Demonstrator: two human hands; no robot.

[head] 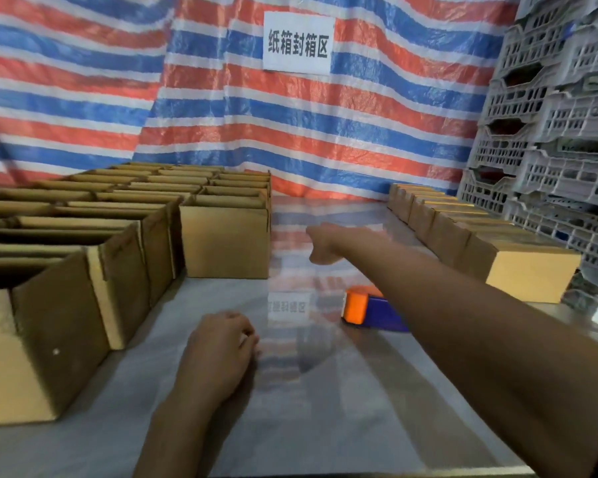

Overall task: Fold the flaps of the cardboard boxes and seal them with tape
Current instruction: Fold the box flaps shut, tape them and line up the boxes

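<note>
On tarp (pixel 325 132), sign (pixel 298 41) 纸箱封箱区, left fingers (pixel 246 334) loosely curled, empty, right fingers (pixel 316 232) unclear

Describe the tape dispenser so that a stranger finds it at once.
Look at the shiny metal table, between open boxes left and closed boxes right. The tape dispenser lies there, partly under the right forearm. Only it is orange and blue.

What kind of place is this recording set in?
Probably a warehouse box-sealing station: rows of open cardboard boxes, a tape dispenser on the steel table, and stacked plastic crates beside a striped tarp.
</note>
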